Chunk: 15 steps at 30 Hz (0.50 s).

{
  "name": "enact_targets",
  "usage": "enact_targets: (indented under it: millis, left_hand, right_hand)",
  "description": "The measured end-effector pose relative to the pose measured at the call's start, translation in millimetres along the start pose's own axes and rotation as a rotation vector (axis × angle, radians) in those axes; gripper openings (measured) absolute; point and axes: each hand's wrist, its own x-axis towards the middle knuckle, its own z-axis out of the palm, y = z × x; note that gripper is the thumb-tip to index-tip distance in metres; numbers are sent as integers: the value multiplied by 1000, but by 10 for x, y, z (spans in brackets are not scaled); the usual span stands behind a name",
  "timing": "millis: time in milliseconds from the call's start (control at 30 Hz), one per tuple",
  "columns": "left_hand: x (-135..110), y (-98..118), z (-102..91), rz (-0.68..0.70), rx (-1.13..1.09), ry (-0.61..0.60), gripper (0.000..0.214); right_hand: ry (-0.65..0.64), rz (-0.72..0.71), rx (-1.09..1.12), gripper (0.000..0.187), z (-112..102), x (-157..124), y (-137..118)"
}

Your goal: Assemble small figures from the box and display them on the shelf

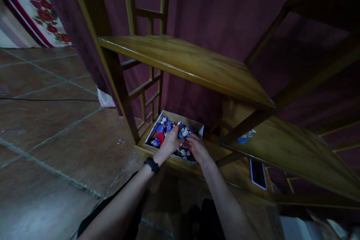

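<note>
A shallow cardboard box [174, 116] holding several small blue and red toy figures sits on the bottom board of a wooden shelf unit [197, 63]. Both my hands reach into it. My left hand [172, 139], with a black band on the wrist, is closed on a small blue-capped figure [184, 132], pinching it from the left. My right hand [197, 147] curls its fingers against the same figure from the right and below. Other figures [160, 129] lie loose in the box to the left of my hands.
A blue and white figure [245, 137] lies on the middle shelf board to the right. A phone [258, 173] lies flat on the bottom board right of the box. Dark purple curtain hangs behind the shelves. Tiled floor [56, 127] with a black cable spreads to the left.
</note>
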Motion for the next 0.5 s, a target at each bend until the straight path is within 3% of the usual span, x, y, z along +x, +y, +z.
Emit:
enact_targets:
  millis: [267, 500]
  left_hand:
    - [70, -75, -8, -99, -368, -33, 32]
    - [77, -17, -53, -171, -610, -91, 34]
  right_hand:
    - [53, -35, -27, 25, 39, -14, -23]
    - [82, -58, -31, 28, 32, -9, -39]
